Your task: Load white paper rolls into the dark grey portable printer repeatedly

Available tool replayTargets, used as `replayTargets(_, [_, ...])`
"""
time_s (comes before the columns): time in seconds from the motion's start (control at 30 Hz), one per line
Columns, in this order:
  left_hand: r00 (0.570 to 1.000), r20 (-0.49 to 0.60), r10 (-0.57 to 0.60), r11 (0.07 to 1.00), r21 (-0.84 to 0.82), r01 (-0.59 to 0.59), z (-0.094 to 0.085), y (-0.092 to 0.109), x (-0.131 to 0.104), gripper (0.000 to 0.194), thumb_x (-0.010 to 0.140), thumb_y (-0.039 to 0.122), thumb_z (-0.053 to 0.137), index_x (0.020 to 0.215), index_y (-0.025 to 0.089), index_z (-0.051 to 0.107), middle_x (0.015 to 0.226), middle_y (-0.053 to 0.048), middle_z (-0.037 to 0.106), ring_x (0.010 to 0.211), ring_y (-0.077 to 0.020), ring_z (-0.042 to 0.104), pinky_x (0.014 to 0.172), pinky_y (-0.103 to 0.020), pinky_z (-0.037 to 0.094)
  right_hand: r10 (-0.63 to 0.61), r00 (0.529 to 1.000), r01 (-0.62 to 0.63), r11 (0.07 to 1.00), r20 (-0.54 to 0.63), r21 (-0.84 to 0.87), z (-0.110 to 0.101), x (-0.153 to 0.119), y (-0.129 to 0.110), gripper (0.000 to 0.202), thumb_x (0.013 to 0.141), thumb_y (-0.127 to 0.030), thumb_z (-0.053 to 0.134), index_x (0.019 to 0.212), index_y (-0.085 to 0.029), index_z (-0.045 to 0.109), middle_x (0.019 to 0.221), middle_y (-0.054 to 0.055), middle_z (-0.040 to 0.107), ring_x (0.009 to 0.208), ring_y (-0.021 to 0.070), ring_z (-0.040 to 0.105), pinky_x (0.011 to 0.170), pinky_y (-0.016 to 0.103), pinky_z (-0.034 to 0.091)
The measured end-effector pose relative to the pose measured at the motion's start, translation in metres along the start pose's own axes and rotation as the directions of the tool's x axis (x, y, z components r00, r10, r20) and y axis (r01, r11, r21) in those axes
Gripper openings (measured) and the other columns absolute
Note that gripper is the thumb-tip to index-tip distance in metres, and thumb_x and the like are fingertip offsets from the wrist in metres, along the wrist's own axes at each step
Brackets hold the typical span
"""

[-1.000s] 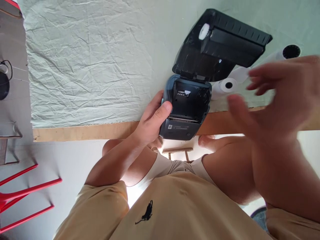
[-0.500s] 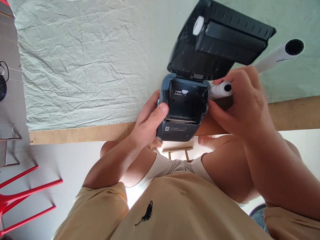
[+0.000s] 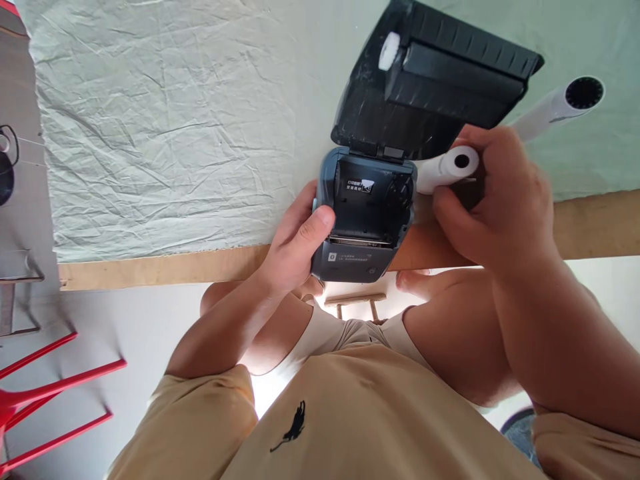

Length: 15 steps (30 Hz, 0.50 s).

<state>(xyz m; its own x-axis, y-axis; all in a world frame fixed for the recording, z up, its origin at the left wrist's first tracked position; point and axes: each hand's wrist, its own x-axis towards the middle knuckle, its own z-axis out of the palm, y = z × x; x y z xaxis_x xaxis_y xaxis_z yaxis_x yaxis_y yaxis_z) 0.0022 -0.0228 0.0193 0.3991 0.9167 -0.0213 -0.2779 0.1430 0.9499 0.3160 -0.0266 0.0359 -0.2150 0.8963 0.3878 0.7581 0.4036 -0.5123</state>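
Observation:
My left hand (image 3: 295, 243) grips the left side of a dark portable label printer (image 3: 357, 261), its thumb over the front edge. The printer's black lid (image 3: 440, 80) stands swung up on its hinge, with a white gear at its left side. Inside, the compartment (image 3: 365, 207) shows a small printed label and a dark round holder. Right beside the printer, a small white paper roll (image 3: 447, 167) with a dark core hole is held between the thumb and fingers of my right hand (image 3: 505, 193). Its far end is hidden behind the printer.
A white tube (image 3: 555, 110) with a dark end lies beyond my right hand. A pale wrinkled cloth (image 3: 165, 133) covers the table, whose wooden edge (image 3: 160, 267) runs before me. Red legs of a stool or chair (image 3: 65, 383) stand at lower left; a black object (image 3: 6, 175) is at far left.
My right hand has drawn the paper roll a little to the right and away from the printer's side. The printer and lid have shifted slightly left in my left hand.

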Motion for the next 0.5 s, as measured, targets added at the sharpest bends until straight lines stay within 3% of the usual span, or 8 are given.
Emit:
replayTargets(0.13, [0.999, 0.011, -0.048, 0.998, -0.033, 0.049, -0.0026, -0.0016, 0.0022, 0.085, 0.106, 0.103, 0.075, 0.146, 0.029, 0.086, 0.143, -0.015, 0.095, 0.143, -0.0454, 0.092, 0.091, -0.05, 0.082, -0.07, 0.997, 0.068, 0.997, -0.043, -0.03, -0.0018, 0.001, -0.0025, 0.062, 0.109, -0.02, 0.08, 0.169, -0.035, 0.073, 0.14, 0.008, 0.084, 0.12, 0.0273, 0.087, 0.101, 0.046, 0.077])
replayTargets(0.27, [0.999, 0.022, -0.033, 0.998, -0.058, 0.035, -0.001, 0.0002, 0.0029, 0.08, 0.107, 0.099, 0.077, 0.143, 0.028, 0.087, 0.141, -0.015, 0.095, 0.145, -0.0459, 0.092, 0.105, -0.056, 0.084, -0.035, 0.999, 0.035, 0.999, -0.01, 0.005, -0.0026, 0.001, -0.0027, 0.073, 0.109, -0.013, 0.071, 0.179, -0.036, 0.061, 0.149, 0.009, 0.088, 0.131, 0.0283, 0.088, 0.107, 0.048, 0.077])
replayTargets(0.33, [1.0, 0.014, -0.022, 0.998, -0.05, 0.023, -0.0001, 0.001, 0.0024, 0.078, 0.109, 0.098, 0.076, 0.145, 0.029, 0.087, 0.141, -0.014, 0.095, 0.146, -0.0457, 0.091, 0.102, -0.054, 0.084, -0.076, 0.997, 0.076, 0.997, 0.021, 0.025, -0.001, 0.0013, -0.0009, 0.076, 0.107, -0.014, 0.072, 0.179, -0.034, 0.06, 0.155, 0.011, 0.086, 0.135, 0.0295, 0.087, 0.109, 0.049, 0.077])
replayTargets(0.4, [1.0, 0.003, -0.026, 0.999, -0.035, 0.026, 0.0, 0.0013, 0.0015, 0.08, 0.109, 0.099, 0.076, 0.147, 0.029, 0.087, 0.141, -0.015, 0.095, 0.145, -0.0457, 0.091, 0.095, -0.05, 0.083, -0.132, 0.991, 0.132, 0.991, 0.016, -0.014, 0.0022, 0.0014, 0.002, 0.07, 0.107, -0.023, 0.079, 0.175, -0.034, 0.067, 0.148, 0.012, 0.084, 0.128, 0.0296, 0.085, 0.102, 0.048, 0.076])
replayTargets(0.5, [0.999, 0.01, -0.035, 0.999, -0.028, 0.035, -0.0002, 0.0017, 0.0006, 0.081, 0.109, 0.099, 0.076, 0.148, 0.029, 0.087, 0.142, -0.015, 0.095, 0.146, -0.0457, 0.091, 0.094, -0.05, 0.083, -0.093, 0.993, 0.087, 0.993, -0.078, -0.075, 0.0067, 0.0006, 0.0045, 0.06, 0.114, -0.031, 0.079, 0.173, -0.037, 0.072, 0.134, 0.009, 0.08, 0.115, 0.027, 0.082, 0.097, 0.048, 0.075])
